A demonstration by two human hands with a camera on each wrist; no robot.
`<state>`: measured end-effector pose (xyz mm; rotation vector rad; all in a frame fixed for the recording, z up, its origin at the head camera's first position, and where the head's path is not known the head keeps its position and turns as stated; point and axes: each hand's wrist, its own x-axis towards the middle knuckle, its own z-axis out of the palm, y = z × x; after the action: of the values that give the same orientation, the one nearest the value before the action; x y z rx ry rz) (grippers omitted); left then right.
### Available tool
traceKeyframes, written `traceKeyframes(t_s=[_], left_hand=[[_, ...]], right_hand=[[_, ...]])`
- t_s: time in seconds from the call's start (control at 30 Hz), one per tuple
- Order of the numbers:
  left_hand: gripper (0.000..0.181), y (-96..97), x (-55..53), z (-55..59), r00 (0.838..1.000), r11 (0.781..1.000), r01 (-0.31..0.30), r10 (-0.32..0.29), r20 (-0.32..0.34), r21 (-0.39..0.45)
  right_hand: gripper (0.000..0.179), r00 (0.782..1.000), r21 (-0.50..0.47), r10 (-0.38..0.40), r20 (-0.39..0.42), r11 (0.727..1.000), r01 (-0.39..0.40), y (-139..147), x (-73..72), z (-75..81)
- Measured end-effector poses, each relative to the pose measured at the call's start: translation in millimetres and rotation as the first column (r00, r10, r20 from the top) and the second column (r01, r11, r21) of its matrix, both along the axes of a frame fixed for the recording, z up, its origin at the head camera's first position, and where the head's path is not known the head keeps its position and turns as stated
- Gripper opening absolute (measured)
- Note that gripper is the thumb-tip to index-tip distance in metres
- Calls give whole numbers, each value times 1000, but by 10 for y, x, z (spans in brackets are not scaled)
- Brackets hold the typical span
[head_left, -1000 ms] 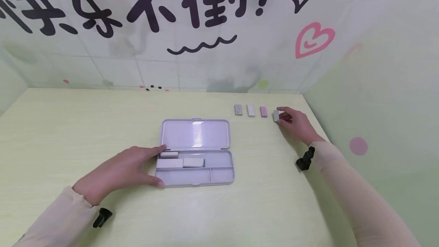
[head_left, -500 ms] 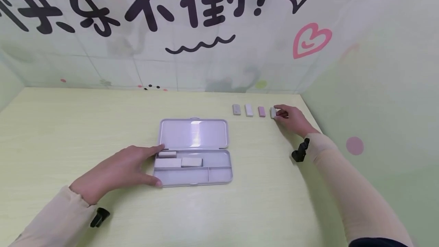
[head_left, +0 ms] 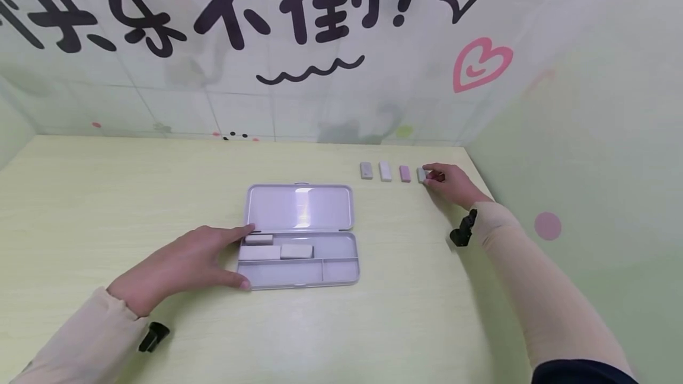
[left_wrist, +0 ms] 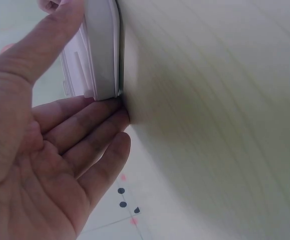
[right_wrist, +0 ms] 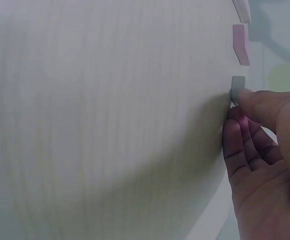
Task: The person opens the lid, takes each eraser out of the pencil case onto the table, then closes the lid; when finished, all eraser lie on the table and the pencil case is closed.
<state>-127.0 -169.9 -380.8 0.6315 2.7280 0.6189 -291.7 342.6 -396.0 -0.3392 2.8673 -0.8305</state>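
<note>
My left hand [head_left: 178, 262] holds the left end of an open lilac pencil case [head_left: 340, 271], thumb at the front corner and index finger near the hinge. In the left wrist view, the other fingers [left_wrist: 84, 122] lie along the case's end. Two pale erasers [head_left: 259, 252] [head_left: 296, 252] lie end to end in the long rear compartment, a smaller eraser [head_left: 259, 240] behind them. At the far right, my right hand [head_left: 453, 184] pinches a grey-green eraser [right_wrist: 238, 86] between thumb and fingers, at the end of a row on the table.
Left of the pinched eraser stand a pink eraser [head_left: 405, 173], a white eraser [head_left: 385, 171] and a grey eraser [head_left: 366, 170], spaced apart in a row. Behind the table [head_left: 133, 182] hangs a printed wall sheet [head_left: 224, 111]; a side wall [head_left: 597, 194] rises at the right.
My right hand has shifted slightly left, bringing the grey-green eraser closer to the pink one and in line with the row. The left hand stays on the pencil case.
</note>
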Motion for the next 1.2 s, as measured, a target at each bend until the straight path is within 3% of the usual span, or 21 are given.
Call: traceKeyframes(t_s=[0.27, 0.87, 1.03, 1.2], left_hand=[[109, -9, -6, -22, 1000, 1000, 2, -2, -9, 6], [108, -19, 7, -12, 1000, 1000, -14, 13, 11, 21], [108, -17, 7, -13, 1000, 1000, -15, 15, 14, 27], [107, -14, 4, -11, 1000, 999, -18, 17, 13, 29]], right_hand=[[47, 999, 33, -14, 35, 999, 13, -44, -24, 6], [48, 998, 50, -69, 9, 996, 69, -50, 21, -22], [45, 992, 9, -69, -107, 997, 71, -178, 115, 13], [34, 961, -48, 9, -278, 999, -23, -449, 243, 78]])
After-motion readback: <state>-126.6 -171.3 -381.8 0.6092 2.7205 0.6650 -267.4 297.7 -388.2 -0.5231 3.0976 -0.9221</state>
